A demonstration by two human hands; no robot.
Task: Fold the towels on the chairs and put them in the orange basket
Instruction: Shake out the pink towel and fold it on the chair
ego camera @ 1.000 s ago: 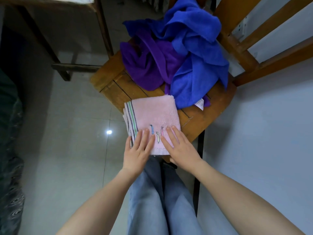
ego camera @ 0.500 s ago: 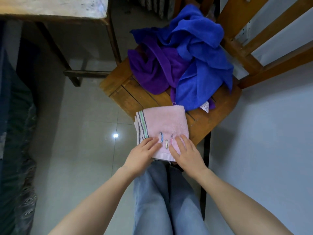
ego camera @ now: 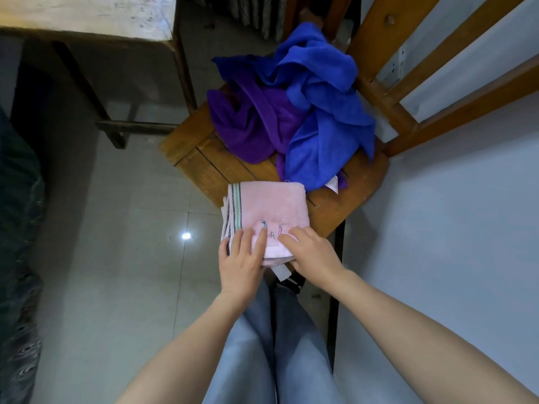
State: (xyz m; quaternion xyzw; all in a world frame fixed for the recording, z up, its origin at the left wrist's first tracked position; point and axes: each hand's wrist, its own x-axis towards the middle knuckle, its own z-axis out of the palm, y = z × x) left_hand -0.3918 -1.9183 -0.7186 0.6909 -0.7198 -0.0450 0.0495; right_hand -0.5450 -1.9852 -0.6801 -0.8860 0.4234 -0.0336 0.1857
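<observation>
Finishing the fold on pink towel (ego camera: pixel 271 208) — already a small thick square, lying at near corner of chair seat (ego camera: pixel 201 161), striped side hanging past seat's left edge. Pressing it w/ left hand (ego camera: pixel 242 258): fingers straight and flat on top, thumb down beside striped side, nothing pinched as far as visible. Resting right hand (ego camera: pixel 313 252) on towel's near right corner w/ fingers bent over cloth; thumb hidden, so can't tell whether gripping or only pressing.

Judging the step: fold prob. done, pick-up about to begin. Calling next for fingers slid under near edge, stack clamped top & bottom to keep layers from fanning open, esp. at loose striped side, then a lift and carry to orange basket. Needing a look round first — basket nowhere in view.

Left to do, by the look of it: blue towel (ego camera: pixel 323 118) and purple towel (ego camera: pixel 248 126), crumpled & tangled together toward far edge of seat, against chair back (ego camera: pixel 379 94), well apart from both hands.

Hard to make out: small embroidered marks by fingertips, too small to read; white tag (ego camera: pixel 281 271) poking from under towel's near edge between hands, text illegible. Cut off: chair back, plus table (ego camera: pixel 87 16) beyond seat's left edge. No telling layer count in pink stack, nor anything about other chairs.
</observation>
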